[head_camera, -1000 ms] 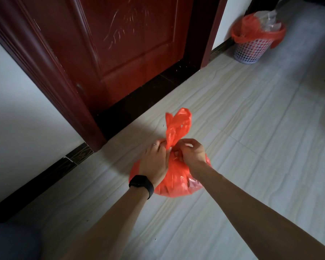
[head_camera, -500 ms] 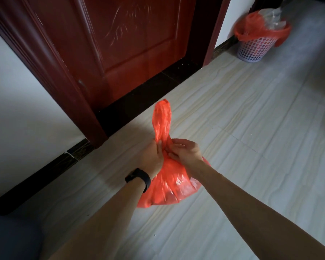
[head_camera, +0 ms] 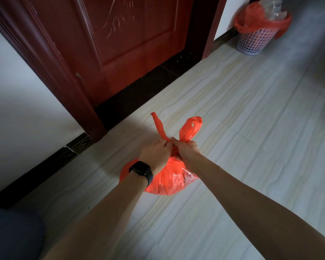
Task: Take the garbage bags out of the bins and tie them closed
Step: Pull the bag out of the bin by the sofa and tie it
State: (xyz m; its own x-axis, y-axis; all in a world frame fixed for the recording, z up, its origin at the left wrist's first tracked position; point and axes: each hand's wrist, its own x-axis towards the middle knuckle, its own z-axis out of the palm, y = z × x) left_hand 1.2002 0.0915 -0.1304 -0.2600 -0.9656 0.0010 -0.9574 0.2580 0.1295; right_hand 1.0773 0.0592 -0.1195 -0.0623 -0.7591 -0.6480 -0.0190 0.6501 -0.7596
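Head view shows one red garbage bag (head_camera: 169, 178) already out of its bin; it appears to rest on the pale tiled floor (head_camera: 242, 119) in front of the dark red door (head_camera: 124, 44). The left hand (head_camera: 154, 156), with a black watch (head_camera: 141, 170) on its wrist, and the right hand (head_camera: 186, 150) meet at the neck of the bag. Each has its fingers curled and pinches the base of one twisted end. The two ends, a thin left strip (head_camera: 159, 126) and a wider right flap (head_camera: 190, 128), stand up apart above the hands. I judge that the knot is in progress. Whether a first crossing is pulled tight I cannot tell, because the hands cover it. Well apart, by the far wall, a white lattice bin (head_camera: 255, 42) has its own red liner bag (head_camera: 250, 21) folded over the rim. This one is not yet taken out or tied, so about half of the work is left.
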